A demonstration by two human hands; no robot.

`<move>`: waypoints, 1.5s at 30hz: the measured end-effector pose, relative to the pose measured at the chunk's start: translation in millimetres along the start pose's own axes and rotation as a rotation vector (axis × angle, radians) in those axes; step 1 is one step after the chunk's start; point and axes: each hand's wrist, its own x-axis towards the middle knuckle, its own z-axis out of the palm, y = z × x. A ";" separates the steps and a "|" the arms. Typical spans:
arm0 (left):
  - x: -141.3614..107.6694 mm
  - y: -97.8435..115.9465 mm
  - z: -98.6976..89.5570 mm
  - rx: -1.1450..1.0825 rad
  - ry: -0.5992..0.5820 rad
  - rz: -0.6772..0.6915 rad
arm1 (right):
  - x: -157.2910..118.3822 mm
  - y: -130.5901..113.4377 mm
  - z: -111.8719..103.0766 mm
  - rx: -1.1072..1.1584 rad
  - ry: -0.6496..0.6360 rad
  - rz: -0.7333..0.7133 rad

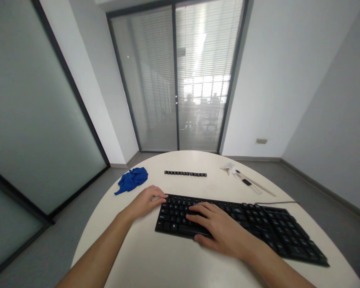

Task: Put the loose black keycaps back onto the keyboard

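A black keyboard lies slightly angled across the pale round table. At its upper left corner is my left hand, fingers together and bent against the keyboard's edge. My right hand rests over the left half of the keys with its fingers spread and the thumb at the front edge. Beyond the keyboard, a row of small black keycaps lines the table.
A crumpled blue cloth lies at the left. At the right are a white tissue, a thin brush and a small black-and-wire tool. The keyboard's cable runs off the right edge. Glass doors stand behind.
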 end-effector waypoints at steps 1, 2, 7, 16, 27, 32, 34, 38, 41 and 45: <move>0.1 -0.2 0.0 -0.004 -0.003 0.003 | 0.2 -0.2 -0.4 -0.003 -0.006 0.001; 0.1 -0.3 0.0 -0.007 -0.007 0.004 | 0.3 0.0 -0.4 -0.006 -0.010 0.001; 0.5 0.9 -1.6 -0.007 -0.028 -0.023 | -0.5 2.5 2.6 -0.016 0.003 -0.011; 0.3 9.7 0.9 0.059 -0.040 -0.056 | -0.9 3.4 4.8 0.009 0.027 -0.012; 5.6 -9.2 13.0 0.025 0.079 -0.259 | -2.2 5.9 5.8 0.016 0.032 -0.020; 6.7 -18.6 9.9 0.129 0.012 -0.303 | -3.4 5.1 3.8 0.015 -0.009 -0.012; 6.7 -21.5 10.0 0.176 -0.007 -0.339 | -4.0 5.7 4.5 0.020 -0.006 -0.016; 3.5 -26.0 14.3 0.201 -0.008 -0.426 | -3.6 7.4 5.8 0.035 0.006 -0.039; -0.7 -25.6 18.5 0.176 0.046 -0.431 | -2.3 7.2 5.2 0.018 -0.008 -0.036; -2.6 -14.2 20.9 0.154 0.139 -0.286 | -0.3 6.3 6.0 0.013 -0.007 -0.034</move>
